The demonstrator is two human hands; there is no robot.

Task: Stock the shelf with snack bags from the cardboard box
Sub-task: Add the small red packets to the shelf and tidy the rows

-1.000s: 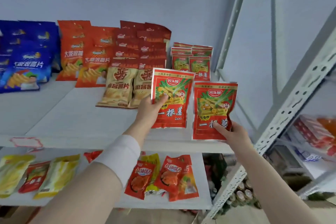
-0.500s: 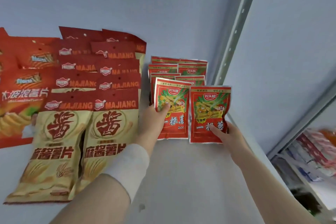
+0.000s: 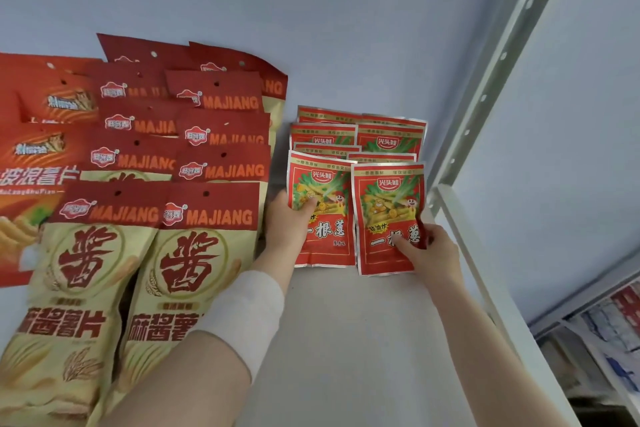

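Two small red snack bags with green and yellow artwork stand side by side on the white shelf (image 3: 353,340), in front of a stack of the same bags (image 3: 360,135). My left hand (image 3: 289,218) grips the left bag (image 3: 329,236) at its left edge, thumb across the front. My right hand (image 3: 429,250) holds the right bag (image 3: 388,204) at its lower right corner, thumb on the printed front. A white wristband sits on my left forearm. The cardboard box is out of view.
Overlapping rows of tall red-and-cream MAJIANG chip bags (image 3: 194,253) fill the shelf left of my left hand, with orange chip bags (image 3: 34,149) further left. A grey perforated upright (image 3: 485,97) and the wall close the right side. Another stocked shelf (image 3: 609,326) shows at the lower right.
Both hands carried the two red bags forward from the shelf's front edge to the back right corner, against the stack of matching bags. The view moved in closer.
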